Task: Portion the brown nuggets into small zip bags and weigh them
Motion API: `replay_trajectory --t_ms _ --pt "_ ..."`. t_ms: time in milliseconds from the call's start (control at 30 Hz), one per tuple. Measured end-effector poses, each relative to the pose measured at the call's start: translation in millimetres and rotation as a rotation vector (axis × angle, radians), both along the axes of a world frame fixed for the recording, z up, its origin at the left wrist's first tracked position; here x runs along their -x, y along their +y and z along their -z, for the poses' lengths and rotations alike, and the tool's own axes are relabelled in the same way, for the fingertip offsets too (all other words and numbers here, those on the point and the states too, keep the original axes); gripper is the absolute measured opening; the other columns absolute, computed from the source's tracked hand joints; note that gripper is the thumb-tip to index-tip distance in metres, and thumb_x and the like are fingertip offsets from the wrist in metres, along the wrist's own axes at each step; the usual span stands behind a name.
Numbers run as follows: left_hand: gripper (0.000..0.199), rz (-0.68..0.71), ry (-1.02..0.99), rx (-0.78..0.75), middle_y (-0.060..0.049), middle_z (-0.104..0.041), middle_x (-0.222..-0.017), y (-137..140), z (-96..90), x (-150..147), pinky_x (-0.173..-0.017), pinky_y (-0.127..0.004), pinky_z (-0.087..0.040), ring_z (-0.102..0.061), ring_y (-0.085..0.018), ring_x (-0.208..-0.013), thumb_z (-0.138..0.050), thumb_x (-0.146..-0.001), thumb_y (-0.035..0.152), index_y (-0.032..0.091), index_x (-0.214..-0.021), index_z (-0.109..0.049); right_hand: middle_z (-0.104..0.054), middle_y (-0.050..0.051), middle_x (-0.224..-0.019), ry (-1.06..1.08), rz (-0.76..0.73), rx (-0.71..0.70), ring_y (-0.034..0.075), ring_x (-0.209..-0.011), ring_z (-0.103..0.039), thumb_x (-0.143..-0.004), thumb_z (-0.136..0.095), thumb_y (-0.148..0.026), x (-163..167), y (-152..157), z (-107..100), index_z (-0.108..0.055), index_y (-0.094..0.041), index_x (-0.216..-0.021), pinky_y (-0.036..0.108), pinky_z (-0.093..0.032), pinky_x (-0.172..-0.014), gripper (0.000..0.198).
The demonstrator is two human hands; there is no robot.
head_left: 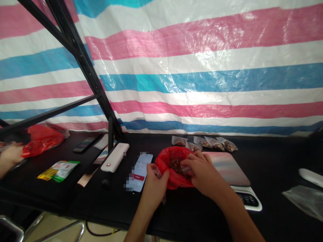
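A red plastic bag (pixel 163 158) stands open on the black table, with small dark brown pieces (pixel 175 164) inside. My left hand (pixel 156 181) is closed at the bag's left edge, and clear plastic, seemingly a small bag (pixel 157 172), shows between its fingers. From the right, my right hand (pixel 202 171) reaches into the mouth of the red bag. Its fingers are bent together over the brown pieces, and what they pinch is mostly hidden. Behind the red bag lie several small clear packets (pixel 214 143) filled with similar brown pieces.
Left of my hands are a lit phone (pixel 141 171) and a white power bank (pixel 115 157). To the right lie a pinkish flat case (pixel 227 166), a white phone (pixel 249 198) and clear plastic bags (pixel 305 201). Another person's hand (pixel 11 156) holds a red bag (pixel 41 139).
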State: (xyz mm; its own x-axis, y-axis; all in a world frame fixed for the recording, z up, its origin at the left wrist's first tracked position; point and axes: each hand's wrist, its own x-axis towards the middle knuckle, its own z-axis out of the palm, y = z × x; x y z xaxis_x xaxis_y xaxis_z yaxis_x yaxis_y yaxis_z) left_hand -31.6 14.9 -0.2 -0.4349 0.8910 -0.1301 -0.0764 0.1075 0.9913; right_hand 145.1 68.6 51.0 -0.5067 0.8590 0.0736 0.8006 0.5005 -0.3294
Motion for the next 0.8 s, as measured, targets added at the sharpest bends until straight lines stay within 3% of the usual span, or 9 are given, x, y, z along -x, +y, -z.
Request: replay_trajectory --t_ms 133,300,533,800 --pt "0.031 0.161 0.135 0.042 0.001 -0.066 -0.084 -4 -0.4 -10 -0.069 -0.026 -0.05 -0.065 -0.016 -0.074 -0.063 -0.076 0.014 0.024 -0.098 -0.044 -0.07 0.007 -0.122 -0.053 0.05 -0.111 0.03 -0.115 -0.048 -0.069 -0.057 0.002 6 12 7 -0.076 -0.023 -0.113 0.043 -0.03 -0.096 0.054" --pt "0.033 0.091 0.09 0.05 0.004 -0.061 -0.08 5 -3.2 -16 -0.07 -0.024 -0.047 -0.06 -0.014 -0.073 -0.058 -0.07 0.005 0.023 -0.095 -0.046 -0.071 0.005 -0.119 -0.034 0.032 -0.111 0.028 -0.113 -0.048 -0.071 -0.06 -0.001 9 18 18 -0.075 -0.024 -0.112 0.04 -0.03 -0.092 0.05" --pt "0.028 0.049 -0.09 0.042 0.004 -0.057 -0.076 10 -8.0 -25 -0.059 -0.022 -0.044 -0.054 -0.011 -0.063 -0.058 -0.068 0.014 0.022 -0.093 -0.05 -0.073 0.007 -0.111 0.086 0.017 -0.057 0.028 -0.108 -0.051 -0.071 -0.057 0.0 10 11 22 -0.074 -0.022 -0.111 0.04 -0.028 -0.088 0.049" --pt "0.027 -0.07 -0.307 0.001 0.006 -0.053 -0.07 12 -15.1 -29 -0.052 -0.019 -0.04 -0.048 -0.007 -0.054 -0.058 -0.062 0.02 0.021 -0.088 -0.049 -0.076 0.0 -0.103 0.206 -0.033 0.008 0.022 -0.103 -0.056 -0.066 -0.054 0.007 6 9 20 -0.073 -0.025 -0.097 0.036 -0.026 -0.084 0.049"
